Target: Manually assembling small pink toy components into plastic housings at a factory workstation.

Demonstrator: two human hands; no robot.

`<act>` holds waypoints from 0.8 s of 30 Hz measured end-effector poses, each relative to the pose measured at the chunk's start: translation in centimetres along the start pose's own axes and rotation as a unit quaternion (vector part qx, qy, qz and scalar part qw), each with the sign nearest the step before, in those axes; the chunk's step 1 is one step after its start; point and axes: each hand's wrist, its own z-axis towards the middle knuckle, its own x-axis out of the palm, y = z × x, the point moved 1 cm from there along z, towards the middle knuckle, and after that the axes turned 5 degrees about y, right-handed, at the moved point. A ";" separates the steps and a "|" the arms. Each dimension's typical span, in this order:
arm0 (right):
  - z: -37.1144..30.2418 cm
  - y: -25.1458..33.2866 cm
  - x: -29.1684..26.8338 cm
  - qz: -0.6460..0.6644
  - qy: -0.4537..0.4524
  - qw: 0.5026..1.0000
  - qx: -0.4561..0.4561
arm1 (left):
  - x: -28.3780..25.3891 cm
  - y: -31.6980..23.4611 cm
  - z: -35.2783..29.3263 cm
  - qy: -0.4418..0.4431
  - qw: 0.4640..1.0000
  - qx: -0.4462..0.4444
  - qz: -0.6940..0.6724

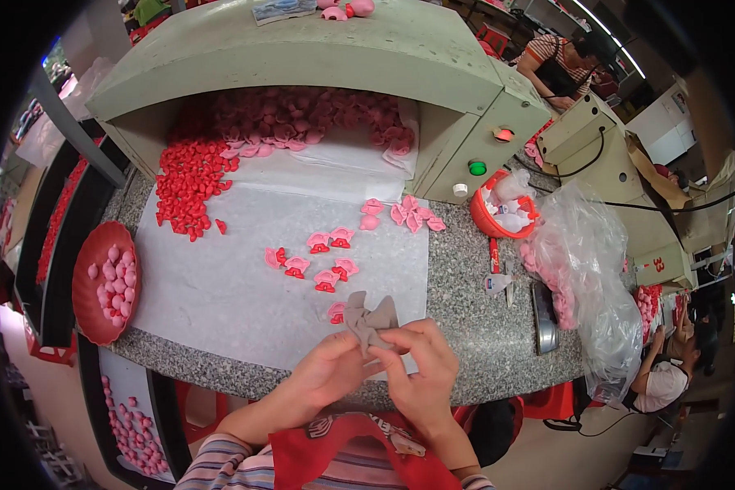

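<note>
A crumpled grey cloth (373, 317) is held up between my two hands at the front edge of the worktop. My left hand (335, 367) grips it from the left, and my right hand (420, 363) pinches it from the right. Whether anything is wrapped inside cannot be seen. Just beyond the cloth lies a small pink-and-red moulded piece (336, 311), partly covered by it. Farther off, several similar pink-and-red pieces (327, 280) are spread over the white paper sheet (220, 286). Plain pink pieces (412, 214) lie by the sheet's right edge.
A pale green box-shaped machine (302, 53) stands behind, its opening holding heaped pink parts (302, 118) and small red parts (189, 192). Left is a red bowl (82, 294) of pink balls. Right are an orange basket (482, 214), a phone (545, 318) and plastic bags (588, 278). Other people work at right.
</note>
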 end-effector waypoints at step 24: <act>-0.3 0.6 -0.3 0.071 0.015 0.993 -0.092 | 0.1 -3.9 -0.9 0.149 0.873 0.195 0.421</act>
